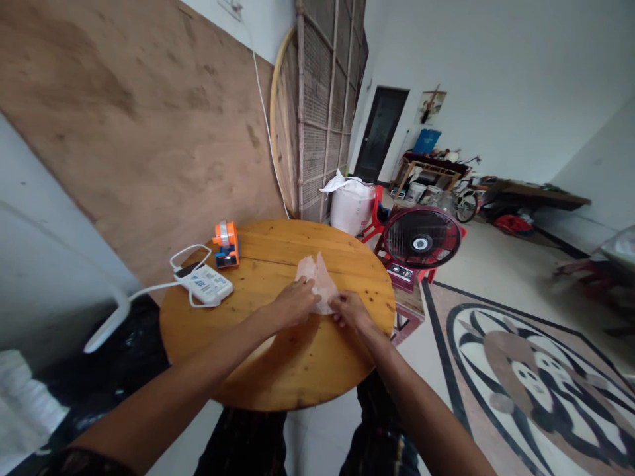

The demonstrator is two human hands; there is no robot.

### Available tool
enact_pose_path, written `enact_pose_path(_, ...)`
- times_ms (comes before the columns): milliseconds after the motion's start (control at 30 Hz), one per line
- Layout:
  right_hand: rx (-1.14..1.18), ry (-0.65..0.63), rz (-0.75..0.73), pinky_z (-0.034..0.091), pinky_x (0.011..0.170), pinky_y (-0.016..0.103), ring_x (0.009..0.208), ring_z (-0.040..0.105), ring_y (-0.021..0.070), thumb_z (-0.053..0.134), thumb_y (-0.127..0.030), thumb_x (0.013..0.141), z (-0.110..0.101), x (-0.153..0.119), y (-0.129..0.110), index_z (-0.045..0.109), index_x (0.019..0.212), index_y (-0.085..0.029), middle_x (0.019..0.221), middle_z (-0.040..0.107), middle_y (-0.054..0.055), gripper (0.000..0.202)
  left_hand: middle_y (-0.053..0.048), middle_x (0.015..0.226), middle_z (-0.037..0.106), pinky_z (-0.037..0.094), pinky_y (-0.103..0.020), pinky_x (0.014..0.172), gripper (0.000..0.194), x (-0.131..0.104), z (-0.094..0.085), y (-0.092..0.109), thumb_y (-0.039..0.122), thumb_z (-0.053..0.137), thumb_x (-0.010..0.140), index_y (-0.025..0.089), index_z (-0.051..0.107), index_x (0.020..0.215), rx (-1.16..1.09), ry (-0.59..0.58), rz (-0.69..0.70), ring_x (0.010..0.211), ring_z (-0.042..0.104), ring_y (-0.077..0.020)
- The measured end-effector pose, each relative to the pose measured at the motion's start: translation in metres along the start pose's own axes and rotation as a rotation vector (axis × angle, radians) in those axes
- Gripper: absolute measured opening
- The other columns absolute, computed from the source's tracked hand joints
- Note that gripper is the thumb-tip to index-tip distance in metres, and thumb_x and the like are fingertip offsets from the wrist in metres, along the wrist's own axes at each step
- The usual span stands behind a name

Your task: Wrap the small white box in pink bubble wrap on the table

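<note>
A pale pinkish, thin crumpled sheet lies near the middle of the round wooden table; whether it is paper or plastic I cannot tell. Its far edge rises in two uneven points. My left hand is on the sheet's left side, with curled fingers gripping it. At the lower right corner, my right hand pinches the edge between thumb and fingers. The fingertips partly cover the sheet.
An orange and blue tape dispenser and a white power strip with cables are at the table's left. A dark red fan stands beyond the right edge. A white sack sits behind the table.
</note>
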State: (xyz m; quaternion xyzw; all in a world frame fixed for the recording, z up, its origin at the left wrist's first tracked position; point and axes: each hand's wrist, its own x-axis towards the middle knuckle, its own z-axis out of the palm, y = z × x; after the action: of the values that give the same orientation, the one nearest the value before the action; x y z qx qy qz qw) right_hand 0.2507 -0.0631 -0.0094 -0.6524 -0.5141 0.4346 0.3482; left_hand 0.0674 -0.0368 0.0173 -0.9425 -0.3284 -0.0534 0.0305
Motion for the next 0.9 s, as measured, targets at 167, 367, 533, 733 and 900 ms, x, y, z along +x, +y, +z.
enact_pose_path(167, 0.041, 0.051, -0.016, 0.036, 0.036, 0.015, 0.037, 0.050, 0.0064, 0.052, -0.020, 0.083, 0.010, 0.001, -0.004, 0.054, 0.075, -0.016, 0.050, 0.055, -0.005, 0.010, -0.011, 0.101, 0.056, 0.046, -0.036, 0.080, 0.041, -0.001, -0.001, -0.004, 0.010, 0.056, 0.075, 0.022, 0.060, 0.114, -0.034, 0.011, 0.018, 0.096, 0.051, -0.0267)
enact_pose_path(367, -0.016, 0.075, -0.067, 0.037, 0.038, 0.017, 0.041, 0.054, 0.0088, 0.052, -0.027, 0.083, 0.026, 0.005, -0.020, 0.055, 0.074, -0.017, 0.052, 0.058, -0.003, 0.014, -0.008, 0.099, 0.062, 0.045, -0.032, 0.082, 0.047, -0.006, -0.007, -0.008, 0.010, 0.048, 0.079, 0.019, 0.045, 0.125, -0.198, 0.097, -0.041, 0.095, 0.054, -0.0233)
enact_pose_path(533, -0.188, 0.095, -0.148, 0.039, 0.043, 0.019, 0.040, 0.052, 0.0095, 0.052, -0.026, 0.082, 0.032, 0.009, -0.033, 0.056, 0.065, -0.017, 0.048, 0.055, -0.003, 0.019, -0.010, 0.111, 0.063, 0.044, -0.035, 0.091, 0.063, -0.010, 0.000, -0.014, 0.007, 0.049, 0.074, 0.018, 0.034, 0.134, -0.350, 0.157, -0.054, 0.105, 0.053, -0.0235)
enact_pose_path(733, -0.424, 0.121, -0.284, 0.039, 0.058, 0.021, 0.056, 0.056, 0.0127, 0.051, -0.016, 0.079, 0.041, 0.002, -0.047, 0.065, 0.067, -0.016, 0.056, 0.062, 0.001, 0.018, -0.011, 0.117, 0.060, 0.044, -0.034, 0.093, 0.073, -0.012, 0.013, -0.018, 0.009, 0.049, 0.075, 0.015, 0.022, 0.143, -0.455, 0.218, -0.058, 0.107, 0.053, -0.0226)
enact_pose_path(900, -0.490, -0.032, -0.314, 0.041, 0.059, 0.020, 0.060, 0.057, 0.0123, 0.046, -0.013, 0.081, 0.036, -0.004, -0.052, 0.069, 0.073, -0.014, 0.066, 0.067, 0.003, 0.024, -0.010, 0.115, 0.061, 0.045, -0.035, 0.091, 0.070, -0.017, 0.017, -0.021, 0.011, 0.049, 0.078, 0.016, 0.024, 0.143, -0.505, 0.283, -0.052, 0.105, 0.053, -0.0226)
